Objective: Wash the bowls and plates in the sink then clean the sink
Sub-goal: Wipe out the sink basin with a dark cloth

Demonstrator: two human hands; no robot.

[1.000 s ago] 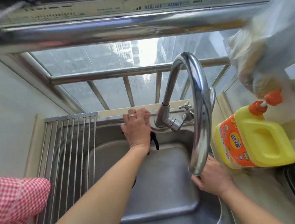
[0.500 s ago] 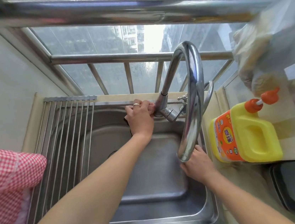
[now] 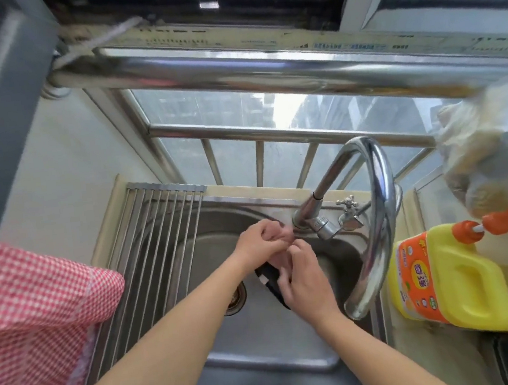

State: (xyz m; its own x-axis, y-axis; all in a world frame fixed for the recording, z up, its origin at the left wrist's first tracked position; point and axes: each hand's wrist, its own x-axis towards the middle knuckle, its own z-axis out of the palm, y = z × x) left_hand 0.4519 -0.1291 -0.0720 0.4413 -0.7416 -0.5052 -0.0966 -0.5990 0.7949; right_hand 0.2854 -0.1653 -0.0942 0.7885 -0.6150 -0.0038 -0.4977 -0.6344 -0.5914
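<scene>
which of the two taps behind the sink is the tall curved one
The big gooseneck faucet, arching high over the sink toward the camera. The small tap beside its base is short, with a cross-shaped handle.

Both hands are meeting over the sink [image 3: 265, 347] near its back edge: left hand [image 3: 260, 242] and right hand [image 3: 305, 279] are gripping a dark cloth [image 3: 270, 283].

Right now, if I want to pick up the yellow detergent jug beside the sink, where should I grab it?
Grip the yellow detergent jug by its moulded handle loop on the right half, coming from above. It stands upright with that opening unobstructed; the orange cap is too small for a grip.
</scene>
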